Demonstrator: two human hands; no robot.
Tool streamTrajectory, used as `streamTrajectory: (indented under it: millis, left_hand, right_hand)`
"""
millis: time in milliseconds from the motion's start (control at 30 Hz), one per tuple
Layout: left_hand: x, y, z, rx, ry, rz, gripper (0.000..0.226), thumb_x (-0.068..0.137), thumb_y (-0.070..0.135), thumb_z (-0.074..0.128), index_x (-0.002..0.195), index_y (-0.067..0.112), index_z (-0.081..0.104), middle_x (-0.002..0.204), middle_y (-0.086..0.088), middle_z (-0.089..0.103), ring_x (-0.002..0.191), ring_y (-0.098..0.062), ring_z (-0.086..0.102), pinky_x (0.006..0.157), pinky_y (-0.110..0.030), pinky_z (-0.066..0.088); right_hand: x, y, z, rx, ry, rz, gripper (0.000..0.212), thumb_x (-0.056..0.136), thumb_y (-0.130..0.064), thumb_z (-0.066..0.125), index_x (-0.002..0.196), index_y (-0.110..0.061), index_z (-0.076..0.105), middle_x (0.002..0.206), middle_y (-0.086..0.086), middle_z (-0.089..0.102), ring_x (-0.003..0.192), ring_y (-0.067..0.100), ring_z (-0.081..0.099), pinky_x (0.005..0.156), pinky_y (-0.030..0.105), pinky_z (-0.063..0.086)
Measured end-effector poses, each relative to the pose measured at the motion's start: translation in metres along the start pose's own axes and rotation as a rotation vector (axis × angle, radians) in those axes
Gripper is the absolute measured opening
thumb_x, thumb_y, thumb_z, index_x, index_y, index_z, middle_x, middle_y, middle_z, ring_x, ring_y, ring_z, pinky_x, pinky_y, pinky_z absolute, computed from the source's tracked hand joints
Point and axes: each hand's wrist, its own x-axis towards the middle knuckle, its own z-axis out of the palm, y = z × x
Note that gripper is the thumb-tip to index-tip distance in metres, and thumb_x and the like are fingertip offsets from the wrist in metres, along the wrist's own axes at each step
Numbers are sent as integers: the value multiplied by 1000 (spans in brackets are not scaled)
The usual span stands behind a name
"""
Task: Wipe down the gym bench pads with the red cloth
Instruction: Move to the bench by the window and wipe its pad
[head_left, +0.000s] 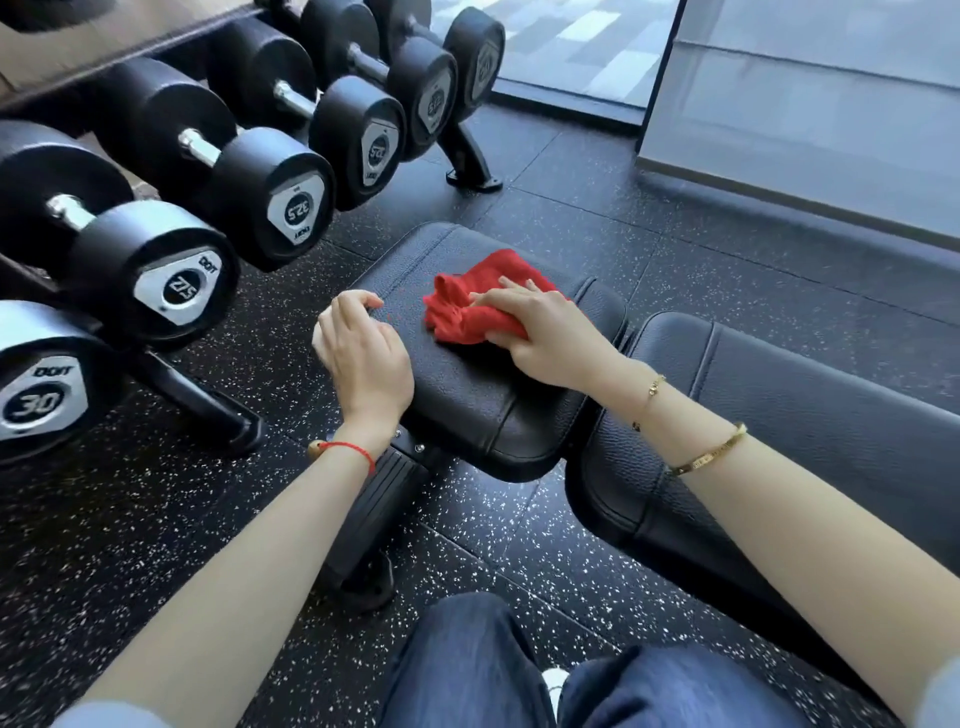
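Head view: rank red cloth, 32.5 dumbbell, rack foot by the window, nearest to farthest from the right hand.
1. red cloth: under the right hand, on the seat pad.
2. 32.5 dumbbell: on the rack, to the left.
3. rack foot: far end, on the floor near the window.

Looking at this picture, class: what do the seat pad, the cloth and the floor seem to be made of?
Seat pad: black leather or vinyl, likely; pebbled grain, stitched seams, soft sheen.
Red cloth: woven or knitted fabric, matte; it bunches in soft folds under the right hand.
Floor: probably rubber tiles; matte black with white flecks and visible joints.
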Motion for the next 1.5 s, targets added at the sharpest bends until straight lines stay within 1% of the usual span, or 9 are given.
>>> streamTrajectory:
  millis: [100, 167, 333, 533, 700, 867, 1100, 1333, 1500]
  left_hand:
    - [-1, 0, -1, 55, -19, 38, 31, 84, 8, 38, 109, 10, 57, 114, -10, 59, 114, -34, 50, 103, -44, 31]
    - [-1, -1, -1, 114, -39, 65, 31, 86, 10, 40, 110, 12, 60, 118, -9, 58, 116, -33, 50, 103, -43, 32]
    - [0, 2, -4, 218, -119, 103, 35, 88, 11, 42, 117, 10, 61, 124, -14, 55, 118, -36, 48, 104, -44, 32]
    - [-31, 40, -9, 39, -226, 235, 32, 82, 7, 47, 107, 15, 67, 117, -8, 60, 117, -31, 50, 109, -46, 33]
    - [-69, 82, 6, -94, -335, 369, 22, 89, 15, 55, 107, 18, 66, 110, -2, 63, 111, -26, 53, 103, -40, 35]
    - [-86, 86, 19, 1, -368, 432, 24, 88, 33, 61, 109, 22, 67, 115, 1, 62, 114, -24, 52, 105, -41, 35]
    - [-88, 82, 22, 24, -336, 461, 26, 88, 35, 60, 110, 22, 66, 116, 2, 61, 113, -25, 52, 105, -44, 37]
    - [-90, 82, 20, 28, -318, 474, 24, 89, 32, 59, 110, 20, 65, 116, 1, 61, 112, -26, 52, 104, -45, 38]
    - [-91, 83, 20, 44, -318, 471, 25, 89, 32, 59, 110, 20, 65, 116, 1, 61, 112, -25, 52, 104, -45, 38]
  right_hand:
    - [9, 3, -8, -24, 142, 249, 34, 87, -18, 57, 121, -17, 59, 125, 13, 60, 128, 34, 45, 107, 43, 34]
    - [12, -5, -5, -44, 195, 326, 29, 87, -15, 55, 115, -16, 60, 120, 14, 61, 125, 36, 45, 106, 43, 32]
    - [-40, -33, 5, -15, 78, 149, 40, 89, -12, 55, 129, -13, 54, 142, 6, 50, 141, 36, 27, 117, 47, 14]
    - [-120, -32, -10, -45, 46, 110, 39, 93, -11, 53, 131, -17, 54, 144, -2, 47, 143, 29, 26, 119, 42, 13]
    - [-158, 0, -32, -100, 156, 314, 39, 90, -10, 56, 127, -19, 56, 142, -1, 50, 141, 30, 29, 119, 43, 16]
    - [-153, 23, -44, -112, 326, 586, 40, 88, -8, 54, 127, -19, 55, 141, 4, 51, 141, 33, 29, 117, 42, 16]
    - [-209, -10, -23, -77, 230, 322, 40, 87, -9, 58, 125, -21, 57, 142, -4, 49, 141, 29, 29, 119, 43, 16]
    - [-214, 33, -54, -173, 417, 729, 42, 84, -3, 54, 124, -17, 57, 139, 4, 53, 139, 32, 33, 118, 43, 16]
    - [-217, -3, -31, -108, 325, 524, 45, 84, -5, 59, 127, -19, 56, 145, -1, 46, 142, 30, 27, 120, 42, 11]
